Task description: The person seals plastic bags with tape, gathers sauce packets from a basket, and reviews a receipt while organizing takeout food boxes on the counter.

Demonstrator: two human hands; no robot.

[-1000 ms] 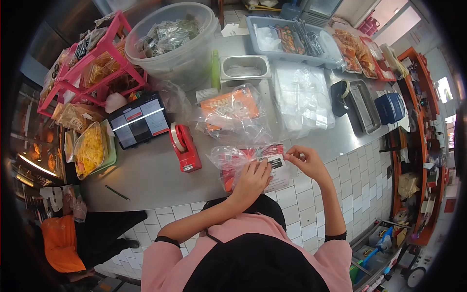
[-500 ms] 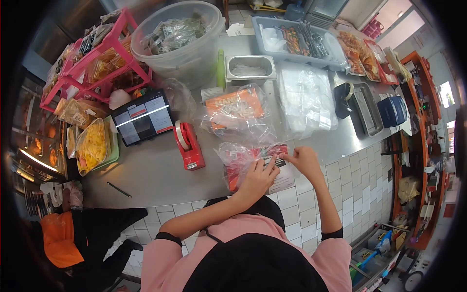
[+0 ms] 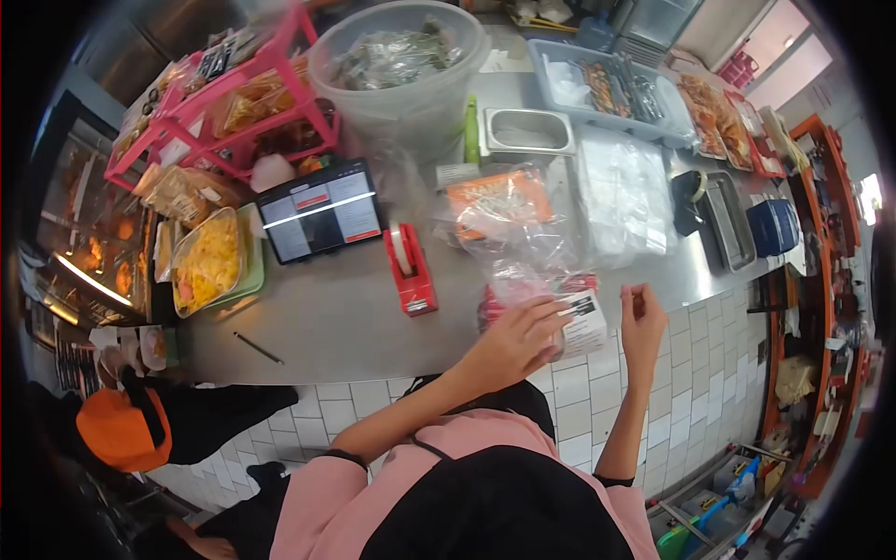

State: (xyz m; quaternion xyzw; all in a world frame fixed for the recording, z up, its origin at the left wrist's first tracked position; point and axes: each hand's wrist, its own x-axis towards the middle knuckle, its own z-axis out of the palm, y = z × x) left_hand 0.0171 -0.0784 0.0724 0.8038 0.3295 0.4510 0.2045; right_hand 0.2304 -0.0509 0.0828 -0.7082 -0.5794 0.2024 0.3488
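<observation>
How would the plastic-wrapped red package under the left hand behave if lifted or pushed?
The package probably feels slippery, given its shine. The loose, crumpled film at its top would likely give if gripped. Lying by the edge of the counter, it might tip off if pushed.

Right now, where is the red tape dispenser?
In the head view, the red tape dispenser sits just left of centre on the metal counter, between the tablet and the left hand.

There are the wearer's two hands (image 3: 516, 343), one tape dispenser (image 3: 417, 290), one tablet (image 3: 319, 213) at ten o'clock, one round tub (image 3: 394, 121) towards twelve.
</observation>
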